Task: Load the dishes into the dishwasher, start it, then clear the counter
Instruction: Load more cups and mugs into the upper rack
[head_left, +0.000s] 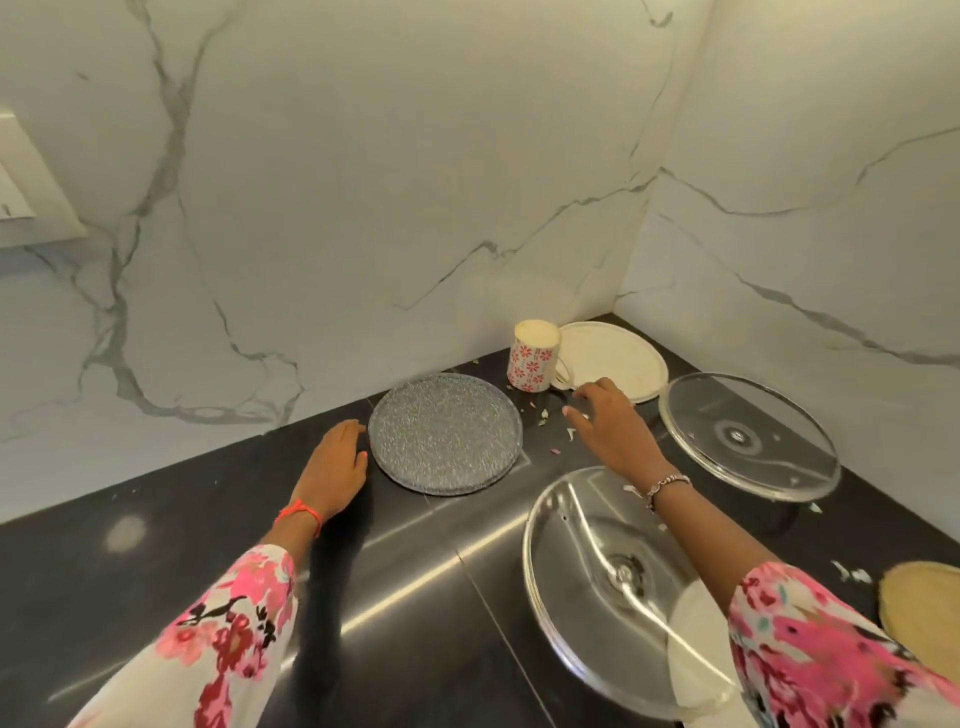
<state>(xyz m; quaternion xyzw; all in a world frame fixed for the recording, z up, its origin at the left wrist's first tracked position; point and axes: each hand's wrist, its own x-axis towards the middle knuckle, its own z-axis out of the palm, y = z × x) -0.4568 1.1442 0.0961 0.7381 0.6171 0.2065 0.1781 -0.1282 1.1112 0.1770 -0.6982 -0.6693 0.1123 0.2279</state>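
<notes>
A grey speckled plate (445, 432) lies flat on the black counter (156, 545) near the marble wall. My left hand (335, 467) rests on the counter, fingertips touching the plate's left rim, holding nothing. Behind it stands an upside-down mug with red flowers (533, 362), touching a cream plate (613, 361) in the corner. My right hand (605, 421) hovers, fingers apart, just in front of the mug and the cream plate. Two glass lids lie at the right: one far (748, 436), one near (597, 587) under my right forearm.
Small food scraps (556, 436) are scattered on the counter between the grey plate and the lids. A tan round object (919, 605) shows at the right edge. Marble walls close the corner behind and to the right.
</notes>
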